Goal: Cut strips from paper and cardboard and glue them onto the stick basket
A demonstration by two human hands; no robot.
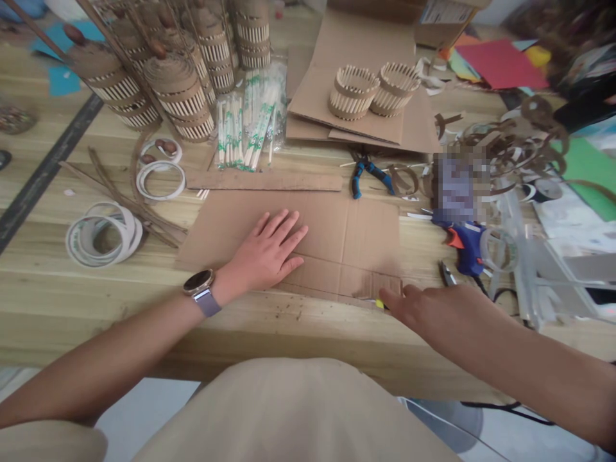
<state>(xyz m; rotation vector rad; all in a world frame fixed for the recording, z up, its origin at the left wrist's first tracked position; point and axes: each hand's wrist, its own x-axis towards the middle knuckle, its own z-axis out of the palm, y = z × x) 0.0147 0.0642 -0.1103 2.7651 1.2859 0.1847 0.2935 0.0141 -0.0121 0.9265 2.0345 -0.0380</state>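
Note:
My left hand [267, 253] lies flat with fingers stretched out on a brown cardboard sheet [337, 224] on the wooden table; a watch is on that wrist. My right hand [433, 311] is closed at the sheet's near right corner, pinching a small tool with a yellow-green tip [380, 303], most of it hidden under the fingers. A cut line runs along the sheet's near edge towards that hand.
Rolls of tape [103, 234] lie left. Cardboard-and-stick baskets [180, 96] and packed chopsticks [250, 122] stand behind. Blue pliers [368, 173], a glue gun [464, 244], cardboard strips [520, 141] and coloured paper [500, 64] crowd the right. The table's near edge [289, 346] is close.

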